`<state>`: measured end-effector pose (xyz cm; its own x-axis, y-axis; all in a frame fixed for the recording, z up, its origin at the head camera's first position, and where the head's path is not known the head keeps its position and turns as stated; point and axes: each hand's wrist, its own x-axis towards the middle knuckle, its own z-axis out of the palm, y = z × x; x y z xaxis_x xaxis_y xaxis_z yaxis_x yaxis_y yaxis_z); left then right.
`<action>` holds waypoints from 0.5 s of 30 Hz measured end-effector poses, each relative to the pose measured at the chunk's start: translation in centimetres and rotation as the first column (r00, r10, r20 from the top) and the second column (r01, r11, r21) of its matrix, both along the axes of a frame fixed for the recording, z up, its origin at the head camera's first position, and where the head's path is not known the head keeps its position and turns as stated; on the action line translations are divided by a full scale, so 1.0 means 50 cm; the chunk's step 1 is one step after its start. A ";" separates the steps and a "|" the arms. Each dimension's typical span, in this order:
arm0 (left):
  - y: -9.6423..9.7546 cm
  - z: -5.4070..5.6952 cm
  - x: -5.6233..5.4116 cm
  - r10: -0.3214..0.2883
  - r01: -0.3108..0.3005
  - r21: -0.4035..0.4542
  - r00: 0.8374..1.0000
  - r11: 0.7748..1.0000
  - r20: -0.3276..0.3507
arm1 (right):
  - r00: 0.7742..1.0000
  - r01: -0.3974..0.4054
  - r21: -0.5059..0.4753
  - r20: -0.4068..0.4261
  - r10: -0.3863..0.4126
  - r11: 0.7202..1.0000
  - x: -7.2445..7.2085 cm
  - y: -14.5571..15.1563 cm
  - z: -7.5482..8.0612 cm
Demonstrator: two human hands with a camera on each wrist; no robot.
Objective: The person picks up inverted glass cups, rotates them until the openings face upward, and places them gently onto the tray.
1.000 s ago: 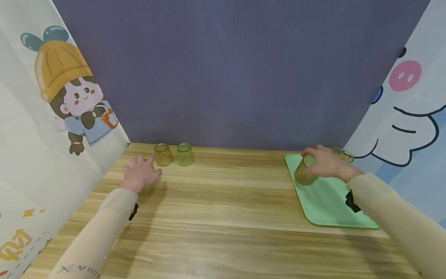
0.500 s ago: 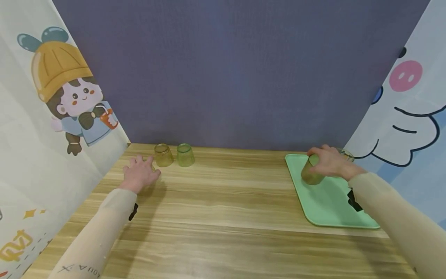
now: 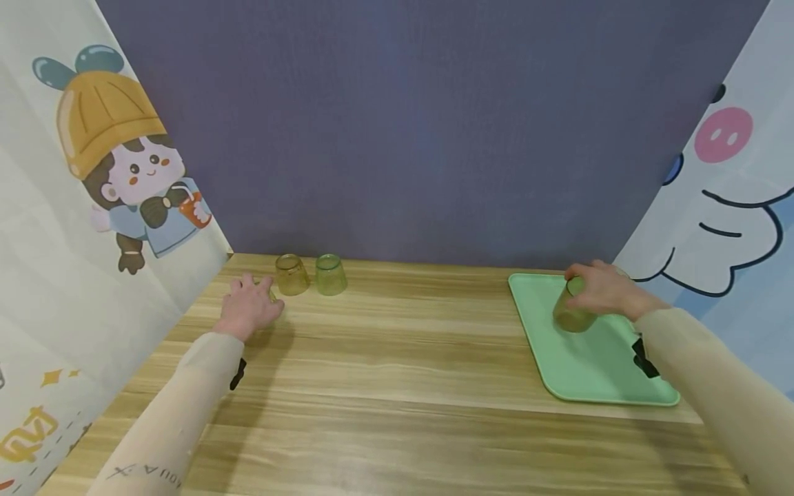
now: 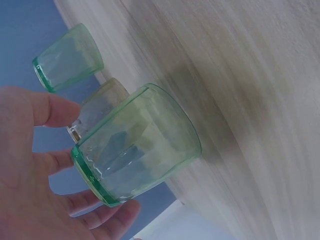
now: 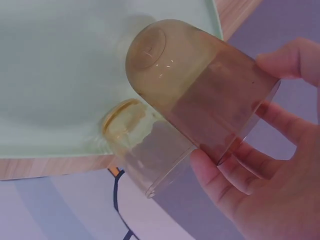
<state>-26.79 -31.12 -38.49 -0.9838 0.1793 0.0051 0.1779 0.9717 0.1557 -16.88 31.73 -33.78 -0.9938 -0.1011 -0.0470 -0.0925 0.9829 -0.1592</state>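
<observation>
My right hand (image 3: 600, 289) grips an amber drinking glass (image 5: 200, 85) near its rim from above, fingers on one side and thumb on the other. The amber glass is over the mint-green tray (image 3: 558, 382), its base toward the tray. Beside it on the tray stands a pale yellow glass (image 5: 150, 145), almost wholly hidden behind the hand in the head view. My left hand (image 3: 248, 306) is spread around the upper end of an upside-down green-tinted glass (image 4: 145, 145), fingertips close to its thick base and thumb apart from it.
Behind the left hand, an upside-down amber glass (image 3: 291, 275) and an upside-down green glass (image 3: 331, 275) stand near the back of the wooden table (image 3: 397, 358). A dark blue-grey partition (image 3: 409, 138) rises at the back, with printed white curtains at both sides.
My right hand has carried the amber glass to the right across the tray, nearer the pale yellow glass. The left hand has hardly moved.
</observation>
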 end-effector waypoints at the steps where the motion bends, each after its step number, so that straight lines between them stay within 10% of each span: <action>1: -0.001 0.000 -0.001 -0.001 0.001 0.005 1.000 1.000 -0.001 | 1.000 0.004 -0.004 0.004 -0.004 1.000 0.001 0.004 -0.002; 15: -0.004 0.002 -0.006 -0.014 0.014 0.011 1.000 1.000 -0.002 | 1.000 0.018 0.028 -0.006 -0.018 0.999 0.013 0.054 -0.007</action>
